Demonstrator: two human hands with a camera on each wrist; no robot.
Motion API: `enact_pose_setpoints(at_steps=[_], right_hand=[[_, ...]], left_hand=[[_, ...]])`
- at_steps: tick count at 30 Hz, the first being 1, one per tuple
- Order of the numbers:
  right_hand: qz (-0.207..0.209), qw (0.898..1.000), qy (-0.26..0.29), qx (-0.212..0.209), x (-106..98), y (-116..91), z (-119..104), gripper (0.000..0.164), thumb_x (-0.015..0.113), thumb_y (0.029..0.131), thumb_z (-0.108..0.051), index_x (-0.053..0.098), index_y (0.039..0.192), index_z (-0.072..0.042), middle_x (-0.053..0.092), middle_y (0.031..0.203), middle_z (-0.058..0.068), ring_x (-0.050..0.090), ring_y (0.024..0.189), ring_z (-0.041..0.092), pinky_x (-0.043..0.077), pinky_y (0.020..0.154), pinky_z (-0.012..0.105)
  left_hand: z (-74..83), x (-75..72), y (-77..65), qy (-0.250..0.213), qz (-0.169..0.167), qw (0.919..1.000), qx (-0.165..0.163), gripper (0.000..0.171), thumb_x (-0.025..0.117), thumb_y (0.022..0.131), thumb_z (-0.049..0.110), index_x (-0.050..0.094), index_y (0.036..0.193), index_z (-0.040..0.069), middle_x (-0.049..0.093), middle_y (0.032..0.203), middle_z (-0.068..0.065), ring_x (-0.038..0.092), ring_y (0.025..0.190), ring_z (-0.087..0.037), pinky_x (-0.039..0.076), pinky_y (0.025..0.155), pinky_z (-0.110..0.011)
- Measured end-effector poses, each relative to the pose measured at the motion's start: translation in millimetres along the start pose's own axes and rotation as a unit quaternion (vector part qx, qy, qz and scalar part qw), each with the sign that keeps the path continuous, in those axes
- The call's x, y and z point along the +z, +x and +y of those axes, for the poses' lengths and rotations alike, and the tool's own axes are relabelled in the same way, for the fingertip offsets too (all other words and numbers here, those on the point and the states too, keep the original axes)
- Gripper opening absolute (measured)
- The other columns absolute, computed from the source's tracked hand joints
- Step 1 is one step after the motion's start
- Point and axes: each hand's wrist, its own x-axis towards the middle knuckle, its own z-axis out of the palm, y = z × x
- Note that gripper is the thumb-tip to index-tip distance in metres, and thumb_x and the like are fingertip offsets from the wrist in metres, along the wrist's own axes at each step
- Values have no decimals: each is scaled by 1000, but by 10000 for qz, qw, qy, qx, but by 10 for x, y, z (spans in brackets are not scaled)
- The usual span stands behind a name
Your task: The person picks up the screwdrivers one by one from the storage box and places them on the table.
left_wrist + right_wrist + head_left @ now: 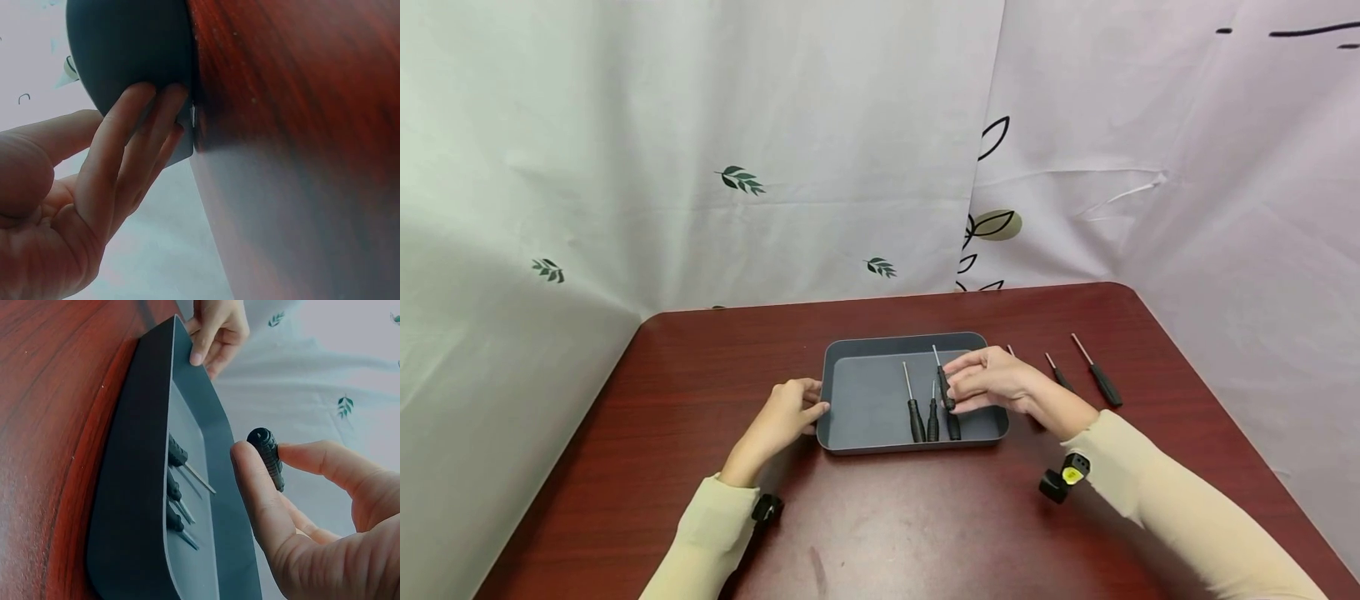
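A grey rectangular tray (865,450) lies on the table, its left rim pinched by my left hand (790,408). In the left wrist view, the fingers (119,156) of that hand lie along the tray's outer wall (131,50), with the thumb at the rim. Over the tray's right part, my right hand (992,382) pinches a black-handled screwdriver (945,390) between thumb and fingers. The right wrist view shows the handle (267,456) end-on and its shaft hidden. Three screwdrivers lie side by side in the tray, including one on the left (916,417).
Right of the tray, a long screwdriver (1101,379) lies on the dark red table (737,350). A shorter screwdriver (1060,375) lies beside it, and another shaft tip (1011,351) shows behind my right hand. A white curtain (850,167) hangs behind the table.
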Motion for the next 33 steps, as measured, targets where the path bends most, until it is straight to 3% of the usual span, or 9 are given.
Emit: enact_pose_setpoints(at_steps=[27, 33], right_hand=[[117, 9997, 72, -192, -471, -277, -77, 53, 61, 89, 12, 39, 136, 20, 71, 93, 8, 71, 88, 21, 59, 86, 45], [149, 9994, 147, -275, -643, -373, -78, 40, 62, 89, 13, 52, 128, 12, 73, 93, 7, 72, 88, 21, 60, 85, 44]], left_hand=[[6, 6, 11, -27, -34, 10000, -70, 41, 65, 95, -2, 54, 132, -15, 66, 112, -26, 70, 95, -30, 63, 63, -33], [10, 1, 12, 6, -37, 9999, -114, 42, 65, 95, -2, 53, 133, -14, 65, 114, -26, 69, 96, -31, 63, 64, -32]])
